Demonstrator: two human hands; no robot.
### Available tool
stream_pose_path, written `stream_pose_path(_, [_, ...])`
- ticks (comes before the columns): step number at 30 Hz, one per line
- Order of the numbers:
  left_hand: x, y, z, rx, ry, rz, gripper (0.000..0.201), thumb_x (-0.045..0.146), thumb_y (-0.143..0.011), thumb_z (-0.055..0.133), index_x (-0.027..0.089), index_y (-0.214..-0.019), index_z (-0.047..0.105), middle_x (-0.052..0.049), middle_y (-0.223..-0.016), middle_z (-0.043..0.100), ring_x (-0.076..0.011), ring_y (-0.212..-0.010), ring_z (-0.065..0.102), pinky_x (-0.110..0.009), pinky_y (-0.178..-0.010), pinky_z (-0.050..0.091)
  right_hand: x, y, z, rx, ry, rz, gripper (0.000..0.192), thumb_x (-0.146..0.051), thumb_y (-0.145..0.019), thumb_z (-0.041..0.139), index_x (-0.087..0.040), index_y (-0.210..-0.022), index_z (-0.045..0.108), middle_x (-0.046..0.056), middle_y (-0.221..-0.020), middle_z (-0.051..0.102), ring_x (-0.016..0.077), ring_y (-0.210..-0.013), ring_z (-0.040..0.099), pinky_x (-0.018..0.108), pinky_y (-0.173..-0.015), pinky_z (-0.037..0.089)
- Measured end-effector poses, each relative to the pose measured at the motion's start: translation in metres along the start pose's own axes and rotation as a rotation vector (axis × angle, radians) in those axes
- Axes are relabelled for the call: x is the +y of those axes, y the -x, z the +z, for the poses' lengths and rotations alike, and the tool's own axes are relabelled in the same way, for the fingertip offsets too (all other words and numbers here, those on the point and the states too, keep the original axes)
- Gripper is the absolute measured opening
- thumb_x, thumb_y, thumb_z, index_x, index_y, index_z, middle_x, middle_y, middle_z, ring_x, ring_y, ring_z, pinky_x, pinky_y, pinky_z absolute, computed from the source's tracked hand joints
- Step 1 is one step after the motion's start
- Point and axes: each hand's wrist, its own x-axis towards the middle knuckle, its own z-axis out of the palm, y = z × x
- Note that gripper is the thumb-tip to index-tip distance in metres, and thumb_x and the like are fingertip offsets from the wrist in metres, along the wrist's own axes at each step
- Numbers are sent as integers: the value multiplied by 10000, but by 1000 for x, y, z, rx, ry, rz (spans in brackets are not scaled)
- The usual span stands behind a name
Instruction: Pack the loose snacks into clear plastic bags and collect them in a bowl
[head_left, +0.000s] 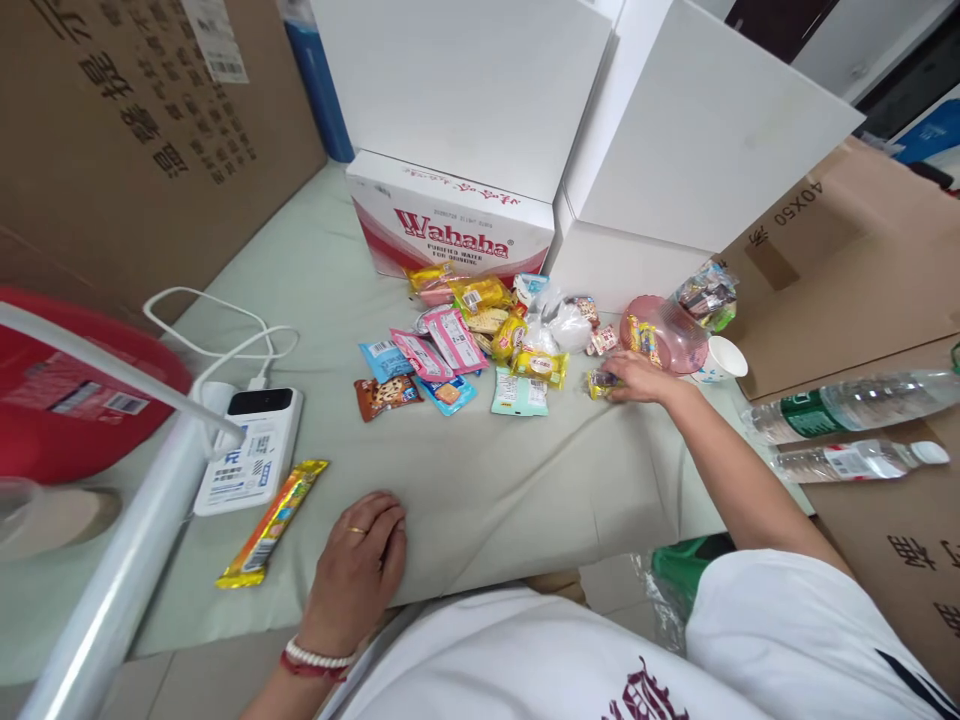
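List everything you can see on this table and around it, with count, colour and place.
Pile of small wrapped snack packets: many, mixed pink, yellow, blue, brown; centre of the pale green tablecloth.
Long yellow snack bar wrapper: one; near edge, left of centre.
White power bank: one, with white cable; left.
Pink translucent plastic bowl: one, lying tipped; right of the pile.
White paper cup: one; beside the bowl.
Red and white Wahaha carton: one; behind the pile.
Plain white boxes: at least two; at the back.
Clear plastic water bottles: two, lying down; far right.
Left hand: flat on the cloth, ring and bracelets.
Right hand: on a small yellow packet.
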Motion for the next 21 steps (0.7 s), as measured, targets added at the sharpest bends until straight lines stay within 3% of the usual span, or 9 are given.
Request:
stream_pose_path(4, [1,-4,-4,40,140,-88,133,181,-948,572,209,-996,692,-91,-1046,710,-248,-1054,670,-414,-945,558,-21,9,5,14,-4,116,358,-456,-865,700,-160,-1063,664,138,-1038,691,287,-1014,593,334,-897,424])
stream_pose_path(8, [25,-29,-5,-13,392,-306,174,309,-993,553,217,-1002,700,-78,-1049,696,-209,-1006,671,-362,-889,568,-58,26,-3,122,-274,125,370,-553,-904,636,-200,-1002,581,87,-979,666,237,-873,595,298,-753,428])
stream_pose_path(11, [60,-61,12,-109,686,-485,289,454,-986,545,206,-1028,689,-93,-1078,679,-210,-998,668,-324,-776,586,-104,43,-12,200,-467,40,393,-606,-914,608,-220,-949,545,39,-894,622,211,-802,570,294,-713,424])
stream_pose_path(14, [89,-95,40,-149,1017,-672,470,559,-910,629,202,-1214,608,-126,-1205,645,-213,-998,671,-268,-632,557,-151,58,-11,212,-603,-43,381,-595,-906,631,-223,-944,556,15,-859,610,192,-776,554,288,-706,427])
stream_pose_path(15, [94,-105,48,-166,1105,-707,504,579,-880,663,204,-1210,603,-114,-1179,649,-199,-952,668,-246,-599,535,-163,62,-9,208,-647,-61,376,-587,-902,643,-223,-953,567,10,-851,612,187,-768,550,286,-701,429])
stream_pose_path(17, [97,-119,61,-195,1250,-706,459,607,-849,689,180,-1010,636,-46,-906,653,-141,-759,615,-212,-559,471,-180,68,-1,205,-760,-70,383,-589,-892,660,-223,-982,590,3,-834,615,180,-752,539,283,-687,434])
stream_pose_path(19, [93,-125,68,-171,1345,-709,460,622,-827,708,172,-842,613,22,-688,557,-89,-602,504,-198,-532,396,-190,72,10,207,-918,-44,416,-617,-886,659,-225,-1014,611,1,-828,615,177,-735,532,283,-672,443])
stream_pose_path(21, [88,-124,72,-140,1408,-745,489,636,-783,746,170,-787,595,50,-624,505,-66,-543,437,-196,-517,346,-199,72,23,217,-1111,-4,458,-655,-880,652,-228,-1043,627,9,-848,619,179,-731,541,287,-664,455])
